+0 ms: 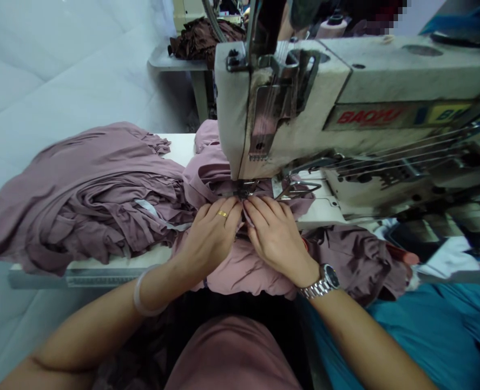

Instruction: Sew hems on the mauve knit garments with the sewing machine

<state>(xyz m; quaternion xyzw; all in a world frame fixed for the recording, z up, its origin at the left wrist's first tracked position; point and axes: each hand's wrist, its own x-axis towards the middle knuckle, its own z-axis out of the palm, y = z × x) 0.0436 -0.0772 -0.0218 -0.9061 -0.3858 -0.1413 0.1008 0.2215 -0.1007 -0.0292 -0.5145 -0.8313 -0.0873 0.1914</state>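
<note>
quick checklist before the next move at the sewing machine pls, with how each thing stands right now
1. Both hands on the pinkish fabric: ok; the left hand and right hand rest on it side by side.
2. Fingertips well clear of the presser foot: not ok; they are right in front of it, and contact can't be judged.
3. Fabric lying flat under the needle: cannot tell; that spot is too hidden.
4. Mauve pile apart from the hands: ok; it lies to their left.
5. Wristwatch away from the presser foot: ok; it sits on the right wrist, well back.
</note>
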